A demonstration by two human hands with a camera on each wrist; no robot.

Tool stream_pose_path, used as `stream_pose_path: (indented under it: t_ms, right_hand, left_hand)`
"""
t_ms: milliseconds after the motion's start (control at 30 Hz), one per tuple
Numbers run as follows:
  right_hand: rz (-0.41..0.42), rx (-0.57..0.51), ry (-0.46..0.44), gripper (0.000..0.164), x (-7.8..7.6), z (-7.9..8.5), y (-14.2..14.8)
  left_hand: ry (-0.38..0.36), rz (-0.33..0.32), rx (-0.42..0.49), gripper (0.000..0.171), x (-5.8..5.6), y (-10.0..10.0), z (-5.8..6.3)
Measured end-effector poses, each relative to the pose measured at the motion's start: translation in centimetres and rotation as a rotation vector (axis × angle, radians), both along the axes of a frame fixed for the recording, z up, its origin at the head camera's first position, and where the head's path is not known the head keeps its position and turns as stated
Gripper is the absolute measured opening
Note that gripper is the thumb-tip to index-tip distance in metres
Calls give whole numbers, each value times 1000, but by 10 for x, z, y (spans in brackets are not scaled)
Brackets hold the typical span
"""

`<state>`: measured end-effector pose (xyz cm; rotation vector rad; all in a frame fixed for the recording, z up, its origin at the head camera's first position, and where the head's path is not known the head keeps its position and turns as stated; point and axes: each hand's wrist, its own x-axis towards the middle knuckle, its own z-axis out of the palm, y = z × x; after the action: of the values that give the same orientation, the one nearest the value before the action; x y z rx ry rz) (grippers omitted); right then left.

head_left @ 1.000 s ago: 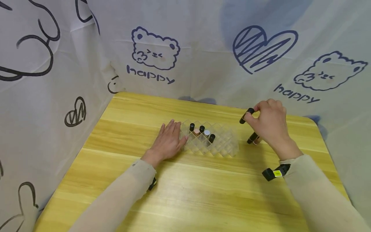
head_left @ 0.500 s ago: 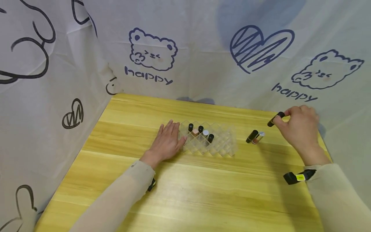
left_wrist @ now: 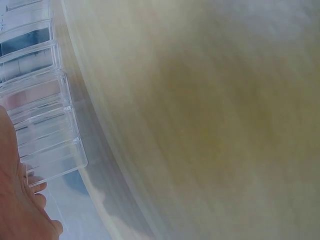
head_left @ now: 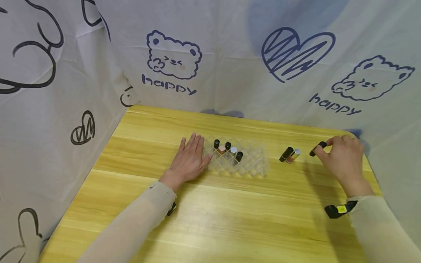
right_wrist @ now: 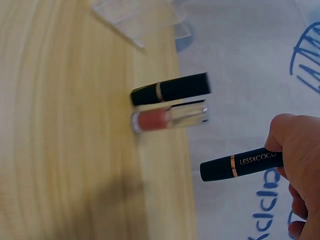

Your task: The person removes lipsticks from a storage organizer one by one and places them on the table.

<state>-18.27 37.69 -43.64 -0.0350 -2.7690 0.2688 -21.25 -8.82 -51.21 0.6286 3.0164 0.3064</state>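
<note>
White cloth, printed with hearts, bear faces and the word "happy", hangs beyond the left hand and the right hand. A wood-grain counter spreads beneath both. A pale left sleeve and right sleeve reach to the wrists. The clear plastic lipstick organizer, with diamond-shaped compartments, sits between the hands, right beside the left one, whose fingers are extended and grip nothing while its thumb touches the organizer's end. The right hand pinches a gold-banded lipstick, black and lettered, well apart from the organizer; whether its lower end meets the counter cannot be told. To the left of the right hand, a standing black lipstick and a coral lip gloss tube are close side by side. In the organizer's half nearer the left hand are three black-capped tubes, a beige-capped tube and a white-capped tube.
</note>
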Motion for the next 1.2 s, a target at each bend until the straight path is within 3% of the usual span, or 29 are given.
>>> stream_pose_path:
  t_ms: [433, 867, 1200]
  right_hand:
    - [25, -37, -46, 38, 3, -31, 9]
    - [69, -77, -127, 41, 2, -35, -8]
    - [90, -81, -106, 36, -1, -42, -10]
  left_hand:
    - [3, 8, -6, 79, 2, -2, 1]
    - [-12, 9, 10, 79, 1, -2, 0]
    - [-19, 4, 12, 79, 1, -1, 1]
